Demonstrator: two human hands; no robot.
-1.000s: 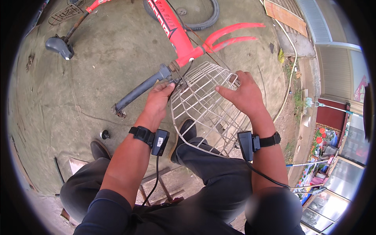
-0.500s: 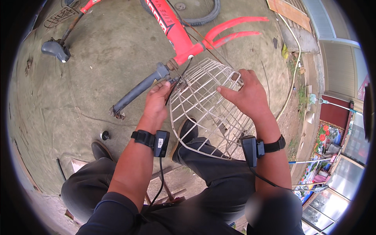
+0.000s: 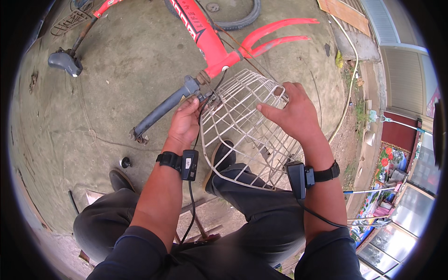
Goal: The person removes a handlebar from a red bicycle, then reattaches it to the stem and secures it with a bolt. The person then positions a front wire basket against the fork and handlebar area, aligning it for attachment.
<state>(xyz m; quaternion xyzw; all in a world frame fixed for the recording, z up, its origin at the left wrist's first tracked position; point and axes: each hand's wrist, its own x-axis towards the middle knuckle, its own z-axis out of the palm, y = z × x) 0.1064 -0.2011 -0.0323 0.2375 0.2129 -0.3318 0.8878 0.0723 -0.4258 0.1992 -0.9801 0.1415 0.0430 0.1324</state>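
A white wire bicycle basket [image 3: 247, 112] lies tilted in front of me, against the head of a red bicycle frame [image 3: 212, 49]. My right hand [image 3: 294, 112] grips the basket's far right corner, thumb stretched over the wires. At the basket's left side, my left hand [image 3: 185, 122] is closed, its fingertips pinched at a small metal fitting [image 3: 204, 97] beside the grey stem [image 3: 163, 109]. What exactly sits between those fingertips is too small to make out. A black cable [image 3: 215, 91] runs past them. The red fork [image 3: 280, 35] points away to the right.
A black saddle [image 3: 65, 62] on its post lies at the far left. Beyond the frame is a tyre [image 3: 238, 21]. A small round metal part [image 3: 125, 162] rests near my left shoe [image 3: 122, 179]. A pale hose [image 3: 351, 93] curves along the right edge of the concrete.
My left hand has turned slightly at the wrist, close to the fitting. The red frame and grey stem have shifted a little to the left. My right hand keeps its grip on the basket.
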